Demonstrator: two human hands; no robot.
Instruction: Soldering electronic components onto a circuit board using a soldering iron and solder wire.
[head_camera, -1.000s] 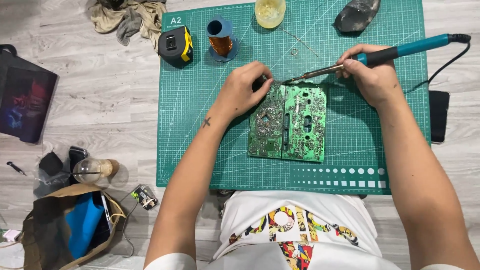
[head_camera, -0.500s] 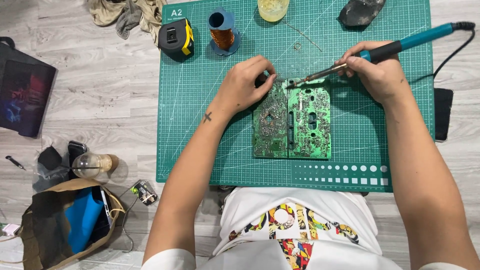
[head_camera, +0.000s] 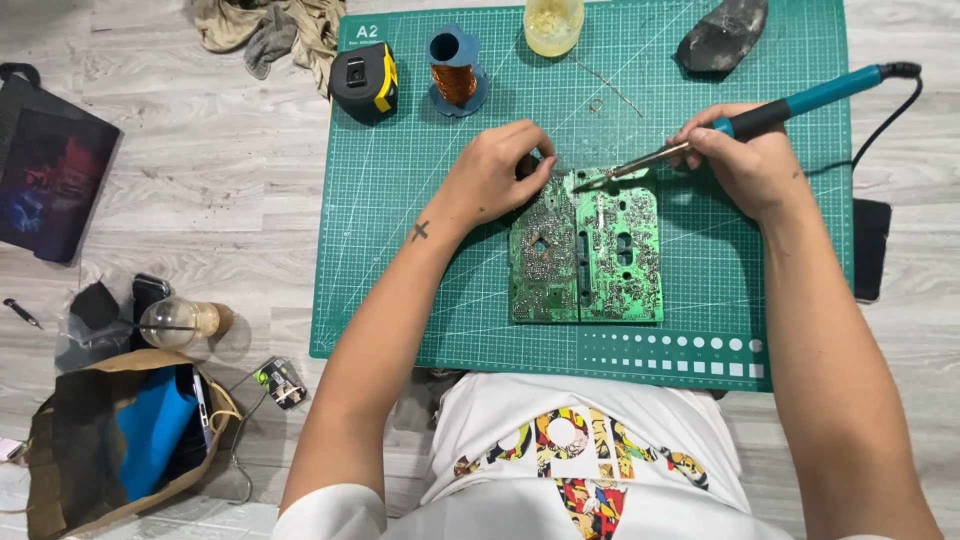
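Head view: right hand (head_camera: 745, 160) gripped iron (head_camera: 760, 115), tip at board (head_camera: 585, 250) top edge; left hand (head_camera: 495, 175) pinned board, fingers curled. Best kept tip steady.

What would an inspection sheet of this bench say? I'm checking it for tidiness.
Surface: green mat on grey wood floor.
Job's things: circuit board, solder side up; soldering iron, tip at its top edge.
Clutter: tape measure, wire spool, jar, dark lump, rag.
Hands: left hand steadies board; right hand grips iron.
Cables: iron's cord runs off right.
Surroundings: paper bag, bulb, phone.
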